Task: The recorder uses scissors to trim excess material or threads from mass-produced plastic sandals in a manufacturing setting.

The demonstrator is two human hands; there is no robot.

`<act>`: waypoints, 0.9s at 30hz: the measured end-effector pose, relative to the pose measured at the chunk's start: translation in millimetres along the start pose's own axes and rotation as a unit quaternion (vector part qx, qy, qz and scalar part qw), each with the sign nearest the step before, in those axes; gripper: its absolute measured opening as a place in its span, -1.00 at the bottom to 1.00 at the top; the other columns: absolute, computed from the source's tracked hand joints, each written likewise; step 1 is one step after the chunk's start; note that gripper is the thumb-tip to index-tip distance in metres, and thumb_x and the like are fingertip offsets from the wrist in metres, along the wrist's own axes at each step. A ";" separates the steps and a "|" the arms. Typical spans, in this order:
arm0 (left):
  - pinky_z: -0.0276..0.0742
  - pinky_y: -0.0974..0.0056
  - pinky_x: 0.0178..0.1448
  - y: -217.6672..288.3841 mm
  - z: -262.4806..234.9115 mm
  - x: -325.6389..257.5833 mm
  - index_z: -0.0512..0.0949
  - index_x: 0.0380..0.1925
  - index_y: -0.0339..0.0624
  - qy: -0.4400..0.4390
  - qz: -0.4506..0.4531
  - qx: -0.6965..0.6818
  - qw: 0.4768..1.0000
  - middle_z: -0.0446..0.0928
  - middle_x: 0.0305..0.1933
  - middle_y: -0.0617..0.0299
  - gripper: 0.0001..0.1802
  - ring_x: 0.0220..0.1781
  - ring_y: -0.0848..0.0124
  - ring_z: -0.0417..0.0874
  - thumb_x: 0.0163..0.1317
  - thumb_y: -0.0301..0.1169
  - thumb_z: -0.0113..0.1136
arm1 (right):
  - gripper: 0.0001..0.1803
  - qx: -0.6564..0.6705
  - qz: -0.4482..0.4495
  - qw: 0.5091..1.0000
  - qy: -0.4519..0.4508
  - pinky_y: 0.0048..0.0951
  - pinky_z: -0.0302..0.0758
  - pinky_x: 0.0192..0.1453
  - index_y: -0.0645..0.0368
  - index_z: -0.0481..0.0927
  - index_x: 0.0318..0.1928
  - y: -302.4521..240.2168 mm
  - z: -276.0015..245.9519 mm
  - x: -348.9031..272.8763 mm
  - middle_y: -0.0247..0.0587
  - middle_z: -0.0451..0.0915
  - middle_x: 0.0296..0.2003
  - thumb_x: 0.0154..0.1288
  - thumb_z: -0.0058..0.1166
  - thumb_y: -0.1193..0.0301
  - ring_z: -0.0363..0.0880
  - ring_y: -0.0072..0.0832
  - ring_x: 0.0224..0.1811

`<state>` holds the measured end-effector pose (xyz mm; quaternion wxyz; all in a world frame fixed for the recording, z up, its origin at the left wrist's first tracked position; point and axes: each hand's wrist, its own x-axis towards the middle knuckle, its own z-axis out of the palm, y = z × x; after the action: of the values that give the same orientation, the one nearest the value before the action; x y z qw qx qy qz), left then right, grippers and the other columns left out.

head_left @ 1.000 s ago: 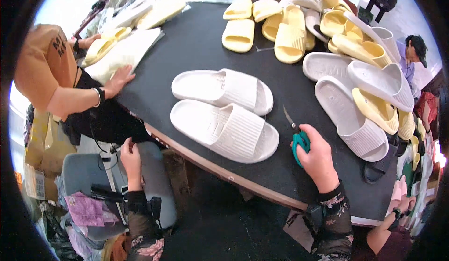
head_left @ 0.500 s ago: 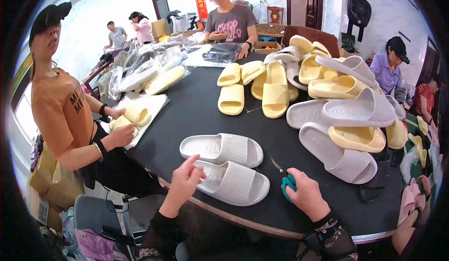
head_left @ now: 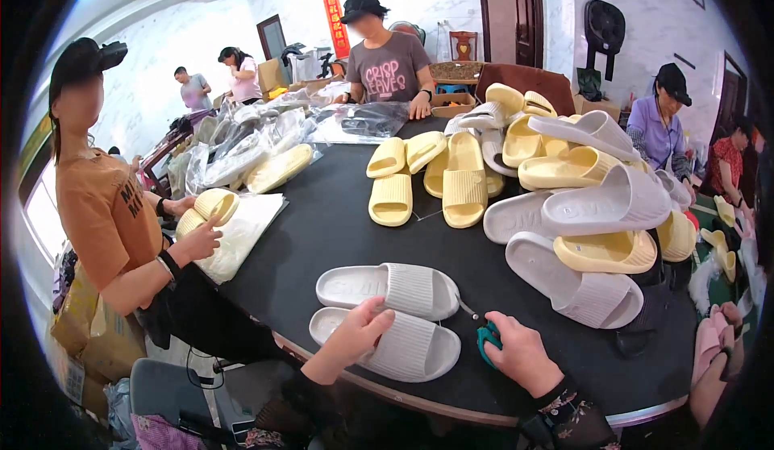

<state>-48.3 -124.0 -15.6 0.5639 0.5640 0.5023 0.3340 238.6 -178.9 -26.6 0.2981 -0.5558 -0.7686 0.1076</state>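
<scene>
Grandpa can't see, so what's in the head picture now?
A person's right hand holds green-handled scissors beside two grey slippers on a black table; the left hand is over the nearer slipper. Beyond are piled slippers and people.

a black fan [head_left: 604,27] hangs on a pale wall [head_left: 657,27], upper right; a red banner [head_left: 333,12] marks the upper middle, and cardboard boxes [head_left: 114,340] stand near a grey chair [head_left: 161,381], lower left.

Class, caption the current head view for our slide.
Left hand at two grey slippers on a black table, right hand holding green-handled scissors.
</scene>
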 end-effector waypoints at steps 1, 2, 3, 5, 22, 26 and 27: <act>0.46 0.42 -0.11 2.8 5.2 -0.9 0.22 0.22 -0.48 0.000 0.001 -0.002 1.000 0.54 -0.13 0.15 -0.43 -0.17 0.52 0.53 0.35 -0.30 0.06 | -0.56 0.001 0.005 1.000 -0.002 -0.18 0.56 -0.26 0.16 0.40 0.01 0.2 -0.3 0.3 -0.03 0.56 -0.33 0.10 0.17 0.37 0.59 -0.09 -0.31; 0.45 0.40 -0.05 4.8 10.1 -0.9 0.21 0.23 -0.47 -0.008 0.030 -0.003 1.000 0.54 -0.09 0.14 -0.43 -0.11 0.51 0.52 0.35 -0.32 0.06 | -0.56 0.002 0.009 1.000 -0.004 -0.17 0.56 -0.26 0.16 0.41 0.00 0.4 -0.7 0.8 -0.03 0.56 -0.33 0.10 0.17 0.37 0.59 -0.09 -0.31; 0.43 0.39 0.02 5.6 12.6 -1.5 0.20 0.23 -0.47 -0.014 0.059 -0.004 0.998 0.53 -0.06 0.13 -0.43 -0.06 0.49 0.52 0.34 -0.33 0.06 | -0.56 0.002 0.007 1.000 -0.005 -0.17 0.56 -0.26 0.16 0.41 0.00 -0.4 -0.6 1.3 -0.03 0.56 -0.33 0.10 0.17 0.37 0.59 -0.09 -0.31; 0.42 0.42 0.00 -0.6 14.8 0.1 0.18 0.24 -0.47 -0.018 0.053 -0.020 0.998 0.53 -0.08 0.14 -0.42 -0.07 0.52 0.50 0.35 -0.33 0.05 | -0.56 0.001 0.012 1.000 -0.002 -0.17 0.56 -0.26 0.16 0.42 0.00 -1.8 -0.9 2.5 -0.03 0.56 -0.33 0.10 0.18 0.37 0.59 -0.09 -0.32; 0.43 0.27 0.17 2.4 25.1 -12.3 0.16 0.20 -0.43 -0.074 0.034 -0.109 0.991 0.48 0.03 0.01 -0.40 0.05 0.34 0.53 0.19 -0.52 0.15 | -0.58 0.011 0.009 1.000 0.015 -0.17 0.55 -0.26 0.15 0.42 -0.01 -3.0 -2.8 0.3 -0.02 0.56 -0.31 0.10 0.17 0.39 0.58 -0.05 -0.30; 0.47 0.35 0.05 2.9 32.3 -16.6 0.17 0.17 -0.43 -0.073 0.004 -0.140 0.987 0.52 -0.04 0.04 -0.43 -0.03 0.42 0.55 0.18 -0.55 0.13 | -0.58 0.024 0.011 0.999 0.027 -0.18 0.54 -0.25 0.16 0.42 0.00 0.0 -0.4 1.0 -0.02 0.56 -0.29 0.10 0.18 0.41 0.58 -0.07 -0.29; 0.47 0.35 0.05 5.2 34.7 -18.5 0.17 0.16 -0.43 -0.053 0.007 -0.153 0.987 0.52 -0.04 0.04 -0.44 -0.04 0.41 0.55 0.18 -0.57 0.12 | -0.57 0.034 0.004 0.999 0.038 -0.20 0.53 -0.24 0.16 0.42 0.00 -0.1 -0.8 1.3 -0.04 0.55 -0.30 0.09 0.19 0.43 0.57 -0.09 -0.30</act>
<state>-19.6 -151.2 -11.9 0.6668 0.4916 0.4110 0.3805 238.7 -177.9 -25.4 0.3455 -0.5524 -0.7501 0.1133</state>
